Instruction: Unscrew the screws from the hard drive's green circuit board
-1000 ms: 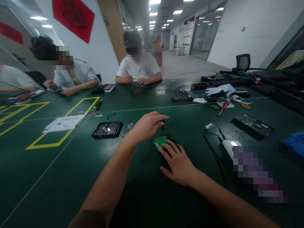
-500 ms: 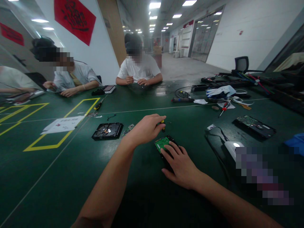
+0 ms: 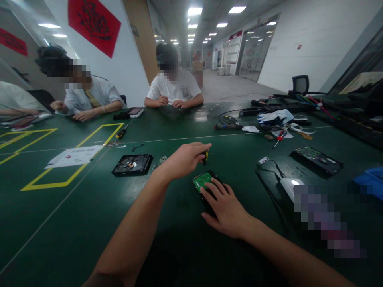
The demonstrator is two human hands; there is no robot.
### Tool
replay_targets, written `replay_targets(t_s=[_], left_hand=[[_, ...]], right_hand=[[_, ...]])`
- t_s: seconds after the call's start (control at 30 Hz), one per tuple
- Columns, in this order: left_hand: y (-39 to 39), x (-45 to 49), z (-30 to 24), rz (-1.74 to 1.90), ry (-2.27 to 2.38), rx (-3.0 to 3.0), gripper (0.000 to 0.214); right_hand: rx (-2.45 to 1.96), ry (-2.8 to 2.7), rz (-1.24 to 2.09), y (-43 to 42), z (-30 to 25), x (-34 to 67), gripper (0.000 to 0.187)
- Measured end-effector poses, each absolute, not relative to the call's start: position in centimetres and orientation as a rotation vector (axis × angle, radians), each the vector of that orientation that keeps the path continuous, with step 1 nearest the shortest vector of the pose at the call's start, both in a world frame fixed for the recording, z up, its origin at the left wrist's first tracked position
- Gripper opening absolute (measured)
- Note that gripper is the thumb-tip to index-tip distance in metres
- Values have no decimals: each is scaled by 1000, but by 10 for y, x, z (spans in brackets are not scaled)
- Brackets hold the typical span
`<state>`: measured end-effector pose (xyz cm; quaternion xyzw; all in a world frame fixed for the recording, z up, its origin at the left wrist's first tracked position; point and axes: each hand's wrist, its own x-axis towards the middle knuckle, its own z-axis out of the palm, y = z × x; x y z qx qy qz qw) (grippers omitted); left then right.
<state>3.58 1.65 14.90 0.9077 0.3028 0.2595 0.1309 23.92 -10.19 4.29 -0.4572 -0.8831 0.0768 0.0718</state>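
Note:
A hard drive [image 3: 204,180] with its green circuit board facing up lies on the green table [image 3: 89,223] in front of me. My right hand [image 3: 225,207] rests flat on it, fingers spread, pressing it down. My left hand [image 3: 182,161] hovers just above the drive's far end, fingers pinched round the black and yellow handle of a small screwdriver [image 3: 205,157] that points down towards the board.
An opened hard drive [image 3: 132,164] and loose parts lie to the left. Another drive [image 3: 317,158] sits at the right, beside a white device with a cable [image 3: 289,185]. Tools, gloves and cables lie further back. Two people sit across the table.
The view shifted slightly. My left hand with the screwdriver stays over the drive, its fingers turning a little. My right hand keeps pressing on the drive.

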Motion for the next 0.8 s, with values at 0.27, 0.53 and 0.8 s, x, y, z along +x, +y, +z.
replay_targets(t_s=[0.27, 0.53, 0.8], left_hand=[[20, 38, 147, 744, 884, 2591, 37], [19, 39, 147, 751, 866, 2558, 45], [21, 48, 145, 821, 1000, 2690, 19]], right_hand=[[-1386, -2661, 252, -102, 40, 239, 71], [-1393, -2660, 264, -102, 43, 240, 72], [-1387, -2659, 273, -102, 43, 239, 72]])
